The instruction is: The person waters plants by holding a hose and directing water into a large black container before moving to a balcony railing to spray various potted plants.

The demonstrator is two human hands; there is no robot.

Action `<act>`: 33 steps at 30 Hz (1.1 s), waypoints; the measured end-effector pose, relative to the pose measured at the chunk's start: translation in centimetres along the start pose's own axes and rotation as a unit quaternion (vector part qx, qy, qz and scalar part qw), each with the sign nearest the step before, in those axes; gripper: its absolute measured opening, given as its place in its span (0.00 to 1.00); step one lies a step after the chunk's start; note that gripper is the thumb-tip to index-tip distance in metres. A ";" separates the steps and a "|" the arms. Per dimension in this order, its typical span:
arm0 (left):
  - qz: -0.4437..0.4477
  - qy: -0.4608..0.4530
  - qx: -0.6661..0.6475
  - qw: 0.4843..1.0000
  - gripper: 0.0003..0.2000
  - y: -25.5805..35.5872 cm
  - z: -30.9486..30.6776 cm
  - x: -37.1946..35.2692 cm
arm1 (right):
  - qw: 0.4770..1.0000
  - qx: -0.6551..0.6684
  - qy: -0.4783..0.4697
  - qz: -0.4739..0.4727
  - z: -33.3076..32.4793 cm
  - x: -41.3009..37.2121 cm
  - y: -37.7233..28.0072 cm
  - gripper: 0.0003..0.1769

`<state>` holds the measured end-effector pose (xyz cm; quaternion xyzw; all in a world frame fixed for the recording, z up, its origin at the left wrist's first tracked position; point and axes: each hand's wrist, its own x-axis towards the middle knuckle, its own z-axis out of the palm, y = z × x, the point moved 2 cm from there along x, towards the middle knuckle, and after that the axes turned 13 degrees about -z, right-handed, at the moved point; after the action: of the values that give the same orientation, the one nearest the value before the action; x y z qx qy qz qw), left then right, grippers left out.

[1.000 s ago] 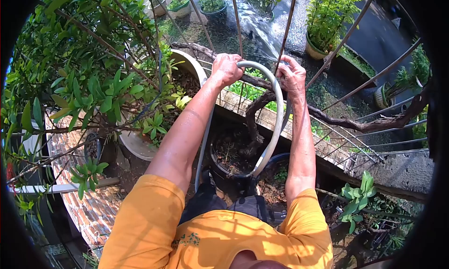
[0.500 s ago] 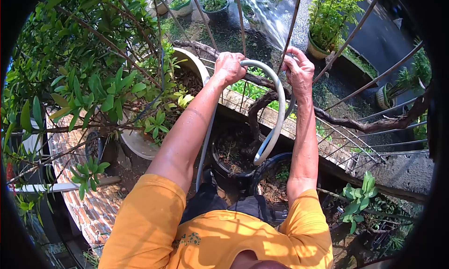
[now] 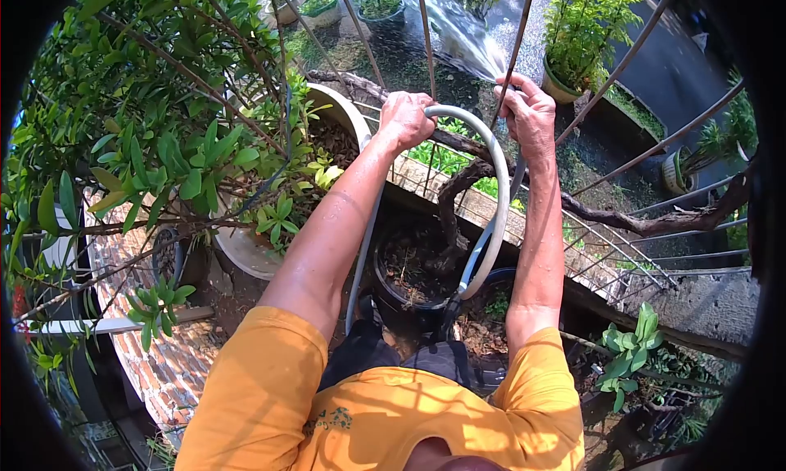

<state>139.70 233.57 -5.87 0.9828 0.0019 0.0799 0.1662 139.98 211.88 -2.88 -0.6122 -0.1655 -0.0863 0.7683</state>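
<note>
My left hand (image 3: 407, 120) is closed around a pale grey hose (image 3: 500, 194) near a woody branch. From that hand the hose loops to the right and down, then back up to my right hand (image 3: 528, 115). The fingers of my right hand are pinched at the hose's upper end, beside a rusty metal bar. Water (image 3: 467, 41) sprays from there toward the upper left, beyond the bars. Another length of hose hangs down beside my left forearm. My grip hides the exact hose end.
Thin metal bars (image 3: 630, 49) and a twisted branch (image 3: 671, 223) cross in front. A large white pot (image 3: 344, 110) and leafy shrub are at left. Dark pots (image 3: 401, 295) stand below the loop. A potted plant (image 3: 565, 78) stands beyond the bars, near a ledge (image 3: 696, 303).
The hose loop has shifted slightly right and its bottom has turned a little. My right hand has tilted slightly, and the spray leaves at a slightly different angle.
</note>
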 end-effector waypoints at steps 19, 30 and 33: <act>-0.004 0.010 -0.012 1.000 0.08 0.0 0.0 0.0 | 0.994 -0.075 0.061 -0.057 1.1 0.8 3.7 0.07; -0.036 -0.032 -0.038 0.998 0.09 -0.2 0.2 0.0 | 0.998 -0.047 0.049 -0.010 0.9 0.7 4.5 0.09; -0.039 -0.024 -0.031 0.998 0.09 -0.2 0.3 0.1 | 0.999 -0.018 0.047 0.001 0.9 0.6 4.5 0.09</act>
<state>139.82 233.69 -6.18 0.9781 0.0334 0.0495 0.1995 141.88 213.86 -6.58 -0.6212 -0.1267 -0.1168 0.7645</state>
